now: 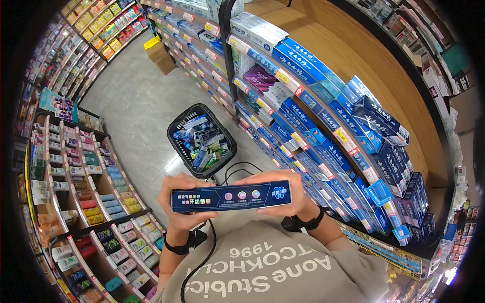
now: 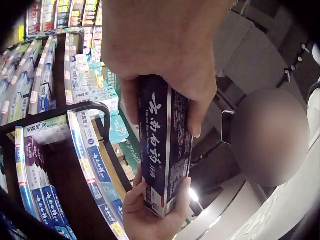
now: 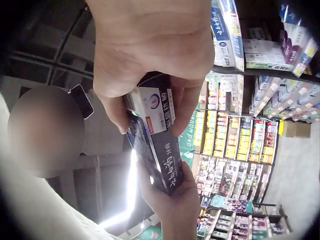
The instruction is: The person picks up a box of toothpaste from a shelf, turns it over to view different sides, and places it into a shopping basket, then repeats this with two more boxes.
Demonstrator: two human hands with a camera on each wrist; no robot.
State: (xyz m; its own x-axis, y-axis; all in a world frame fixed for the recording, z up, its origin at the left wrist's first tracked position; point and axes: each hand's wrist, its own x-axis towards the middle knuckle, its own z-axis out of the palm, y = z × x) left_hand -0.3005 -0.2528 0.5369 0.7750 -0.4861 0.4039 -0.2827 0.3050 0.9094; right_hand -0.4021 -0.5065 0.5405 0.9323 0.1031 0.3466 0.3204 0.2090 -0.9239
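Note:
A long dark-blue toothpaste box [image 1: 227, 197] is held level in front of the chest, a printed long side with a tooth picture facing up to the head camera. My left hand [image 1: 175, 220] grips one end and my right hand [image 1: 302, 202] the other, thumbs and fingers on opposite sides. In the left wrist view, white characters run along the toothpaste box [image 2: 155, 130], with the right hand [image 2: 152, 225] around its lower end. The right wrist view shows a white panel at the right-hand end of the toothpaste box [image 3: 167, 150]; those fingers cover part of it.
A black shopping basket [image 1: 232, 146] filled with boxed goods stands on the grey floor [image 1: 129, 103]. Tiered shelves of toothpaste boxes [image 1: 331, 154] rise close on the right. Shelves of tubes and bottles [image 1: 108, 197] line the left. A cardboard box [image 1: 161, 59] sits farther along the aisle.

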